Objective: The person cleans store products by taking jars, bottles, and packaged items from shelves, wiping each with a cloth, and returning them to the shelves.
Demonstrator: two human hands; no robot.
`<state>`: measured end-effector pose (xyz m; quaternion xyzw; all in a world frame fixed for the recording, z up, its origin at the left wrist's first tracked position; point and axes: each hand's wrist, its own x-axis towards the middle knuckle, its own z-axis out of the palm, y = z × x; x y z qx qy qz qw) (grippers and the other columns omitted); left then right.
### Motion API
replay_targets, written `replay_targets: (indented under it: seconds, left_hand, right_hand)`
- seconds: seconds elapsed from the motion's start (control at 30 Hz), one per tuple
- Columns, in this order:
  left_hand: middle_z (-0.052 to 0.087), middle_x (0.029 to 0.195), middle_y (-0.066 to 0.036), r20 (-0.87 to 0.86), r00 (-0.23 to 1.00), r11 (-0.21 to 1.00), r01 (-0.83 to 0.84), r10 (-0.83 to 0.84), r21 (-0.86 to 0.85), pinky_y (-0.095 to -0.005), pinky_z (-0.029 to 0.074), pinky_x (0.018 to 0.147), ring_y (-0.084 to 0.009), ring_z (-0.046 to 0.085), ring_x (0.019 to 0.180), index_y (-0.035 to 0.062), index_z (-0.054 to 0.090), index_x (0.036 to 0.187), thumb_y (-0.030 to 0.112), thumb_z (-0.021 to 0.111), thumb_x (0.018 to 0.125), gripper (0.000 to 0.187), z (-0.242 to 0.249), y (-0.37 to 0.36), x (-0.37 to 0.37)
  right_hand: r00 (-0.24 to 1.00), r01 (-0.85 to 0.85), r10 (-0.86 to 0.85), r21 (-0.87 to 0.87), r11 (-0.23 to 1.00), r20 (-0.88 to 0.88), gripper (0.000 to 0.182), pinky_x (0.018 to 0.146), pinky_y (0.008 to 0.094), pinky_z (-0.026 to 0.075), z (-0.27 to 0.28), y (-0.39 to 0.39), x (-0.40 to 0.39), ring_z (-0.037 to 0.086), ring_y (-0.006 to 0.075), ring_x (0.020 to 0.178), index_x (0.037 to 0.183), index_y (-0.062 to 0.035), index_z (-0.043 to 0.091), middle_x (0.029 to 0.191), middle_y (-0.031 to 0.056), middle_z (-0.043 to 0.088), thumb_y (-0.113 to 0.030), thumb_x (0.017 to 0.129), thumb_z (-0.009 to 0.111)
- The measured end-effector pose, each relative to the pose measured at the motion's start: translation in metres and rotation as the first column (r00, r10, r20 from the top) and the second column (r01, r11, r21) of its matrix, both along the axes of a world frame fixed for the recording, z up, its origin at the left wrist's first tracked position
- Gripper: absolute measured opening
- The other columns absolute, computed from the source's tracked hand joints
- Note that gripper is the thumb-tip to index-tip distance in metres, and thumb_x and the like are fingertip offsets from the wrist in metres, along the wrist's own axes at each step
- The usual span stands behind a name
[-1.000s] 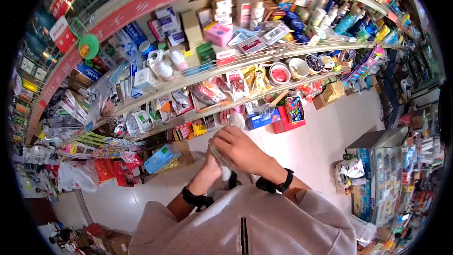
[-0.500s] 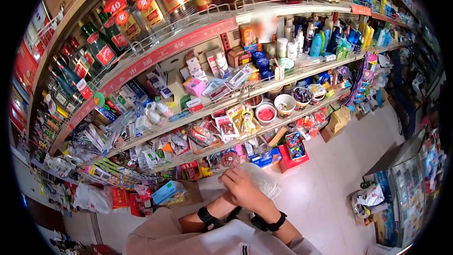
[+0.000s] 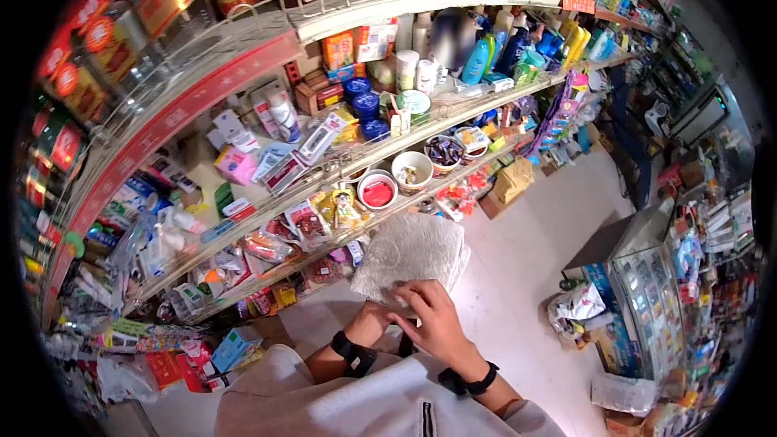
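You hold a pale, crinkled plastic bag up in front of your chest, between yourself and the lower shelves. Your right hand pinches its bottom edge, fingers curled and closed on the plastic. Your left hand sits just beside and partly under the right one, touching the same lower edge — its grip looks closed on the bag too, though the right hand covers most of its fingers.

As for progress: the bag is out and spread into a flattish sheet, raised and facing you. Judging by that, it is opened out from a bundle but its mouth does not look parted; nothing shows inside it. Whatever is to go in or come of it is not yet done.

Behind the bag, the shelf carries round bowls of small goods and a red-filled tub next to them. A glass display case stands on the floor to your right.

Hard to make out — whether the bag has one layer or several folded together, and which edge is its opening. The left fingertips are hidden. Both wrists wear dark bands, and the grey sleeves cut off the forearms at the bottom of the view.
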<state>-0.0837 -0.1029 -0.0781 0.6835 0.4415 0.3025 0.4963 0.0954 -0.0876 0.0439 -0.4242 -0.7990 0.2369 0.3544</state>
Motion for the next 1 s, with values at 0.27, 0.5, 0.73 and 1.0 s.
replay_targets:
  seconds: [0.27, 0.5, 0.73, 1.0]
  left_hand:
    - [0.058, 0.133, -0.01, -0.051, 0.997, 0.973, 0.074, -0.064, 0.218, -0.0375, 0.045, 0.102, -0.0238, 0.055, 0.121, 0.0071, 0.05, 0.138, 0.024, 0.051, 0.099, 0.042, -0.027, 0.075, 0.031]
    - [0.054, 0.137, -0.009, 0.594, 0.491, 0.621, 0.13, 0.638, -0.773, -0.0378, 0.044, 0.104, -0.0211, 0.052, 0.124, 0.0096, 0.041, 0.145, 0.044, 0.038, 0.105, 0.053, 0.032, 0.151, 0.102]
    - [0.059, 0.124, -0.004, 0.428, 0.663, 0.56, 0.016, 0.614, -0.829, -0.0385, 0.043, 0.099, -0.0197, 0.055, 0.112, 0.016, 0.049, 0.139, 0.042, 0.045, 0.1, 0.047, -0.005, 0.182, 0.15]
    - [0.064, 0.108, -0.004, 0.462, 0.38, 0.393, 0.248, 0.801, -0.885, -0.0402, 0.05, 0.089, -0.0214, 0.062, 0.101, 0.015, 0.059, 0.116, 0.055, 0.046, 0.097, 0.046, 0.015, 0.186, 0.246]
  right_hand:
    - [0.965, 0.216, -0.204, -0.06, 0.974, 0.164, 0.075, 0.079, 0.0415, 0.05, 0.004, 0.068, -0.002, 0.058, 0.0341, 0.092, 0.133, -0.0032, 0.053, 0.104, 0.0161, 0.058, -0.037, 0.073, 0.083]
    - [0.936, 0.339, -0.351, -0.275, 0.9, 0.006, 0.058, 0.084, 0.0444, 0.051, -0.021, 0.102, 0.03, 0.064, 0.0428, 0.093, 0.14, -0.0022, 0.046, 0.103, 0.0258, 0.062, -0.006, 0.084, 0.063]
    - [0.904, 0.386, -0.428, -0.458, 0.801, 0.013, 0.041, 0.092, 0.0428, 0.05, -0.026, 0.144, 0.116, 0.064, 0.0433, 0.107, 0.134, -0.0019, 0.052, 0.111, 0.0276, 0.066, -0.014, 0.095, 0.055]
    - [0.973, 0.017, -0.014, -0.011, 1.0, 0.228, 0.065, 0.077, 0.0435, 0.052, -0.015, 0.165, 0.206, 0.062, 0.0352, 0.087, 0.136, -0.0023, 0.05, 0.096, 0.0171, 0.06, -0.011, 0.074, 0.069]
